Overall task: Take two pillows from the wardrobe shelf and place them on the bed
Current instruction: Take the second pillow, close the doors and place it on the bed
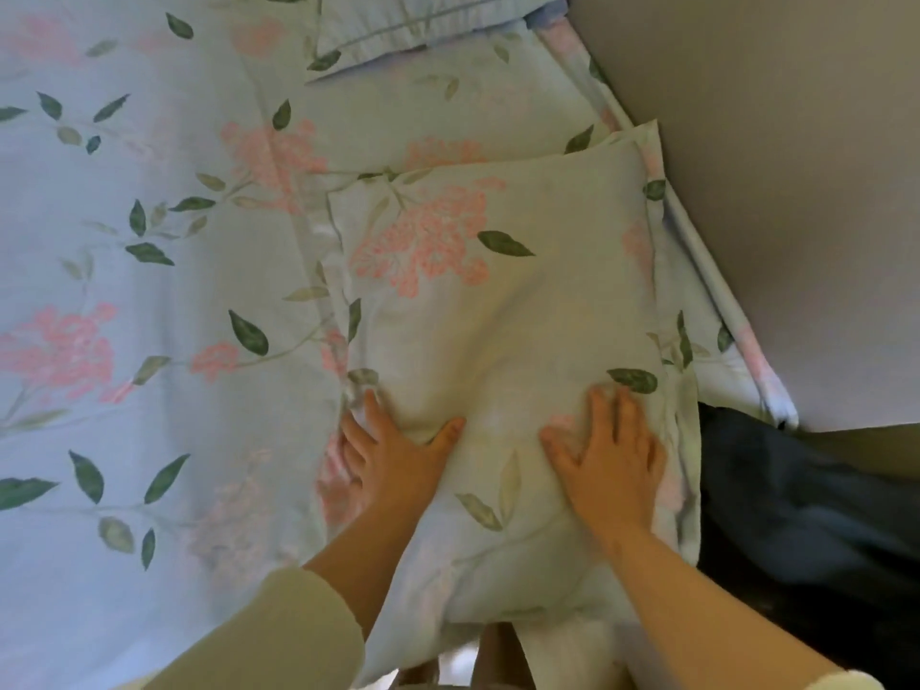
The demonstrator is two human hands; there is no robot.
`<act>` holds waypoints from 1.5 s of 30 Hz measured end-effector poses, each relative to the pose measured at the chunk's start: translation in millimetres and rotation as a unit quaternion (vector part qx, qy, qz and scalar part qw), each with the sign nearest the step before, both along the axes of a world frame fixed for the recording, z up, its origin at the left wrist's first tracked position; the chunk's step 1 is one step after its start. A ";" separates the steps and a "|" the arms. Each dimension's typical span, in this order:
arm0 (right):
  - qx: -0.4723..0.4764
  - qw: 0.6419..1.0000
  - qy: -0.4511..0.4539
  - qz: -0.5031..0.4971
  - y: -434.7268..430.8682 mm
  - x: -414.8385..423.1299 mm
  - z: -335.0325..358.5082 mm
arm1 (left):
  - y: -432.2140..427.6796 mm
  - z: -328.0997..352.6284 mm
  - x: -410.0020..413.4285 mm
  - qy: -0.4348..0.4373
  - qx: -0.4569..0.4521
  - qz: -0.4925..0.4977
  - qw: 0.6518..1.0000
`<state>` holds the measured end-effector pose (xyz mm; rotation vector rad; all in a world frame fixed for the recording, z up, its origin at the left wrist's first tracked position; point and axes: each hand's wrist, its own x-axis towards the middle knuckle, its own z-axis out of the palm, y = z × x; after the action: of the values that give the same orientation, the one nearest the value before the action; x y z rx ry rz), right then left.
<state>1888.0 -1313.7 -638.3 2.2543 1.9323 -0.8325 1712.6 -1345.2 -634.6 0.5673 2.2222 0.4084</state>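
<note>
Pillow in a pale floral case is lying flat on the bed, near the bed's right edge, and both hands are resting on its near half. Left hand is pressing on the pillow's left border: its grip is spread, thumb lying across the top of the case while the fingers are curling over the border toward the bed cover, so whether they are pinching fabric cannot be told. Right hand is lying palm down on the pillow, right of the left hand and apart from it; its grip is spread flat, fingers slightly fanned, clasping nothing. Cream sleeve is covering the left forearm below the left grip; the right forearm is showing bare up to a cream cuff at the bottom edge.

Beyond both grips, the pillow's far end is reaching toward a pale wall or headboard panel, which is standing to the right of the right grip. Second pillow, in matching fabric with a piped seam, is lying on the bed well beyond the grips, at the top edge of view and only partly showing. Dark cloth is lying just right of the right grip, beside the pillow's right border. Bed cover is carrying the same pink-blossom and green-leaf print as the pillow.
</note>
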 end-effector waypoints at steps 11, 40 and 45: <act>0.005 0.918 0.249 -0.310 7.1 18.9 16.1 | 7.0 21.6 -21.1 -0.359 0.061 0.151 0.919; 0.093 0.975 0.192 -0.057 310.9 -4.4 121.2 | 260.9 111.7 -42.4 -0.226 0.214 0.160 0.937; -0.013 0.997 0.030 -0.065 295.0 22.7 53.5 | 233.3 30.0 -39.4 -0.085 0.015 0.014 0.996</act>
<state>1910.7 -1018.7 -584.8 2.3888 1.8023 -0.9453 1673.2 -1111.9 -604.6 0.4991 2.0647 0.4876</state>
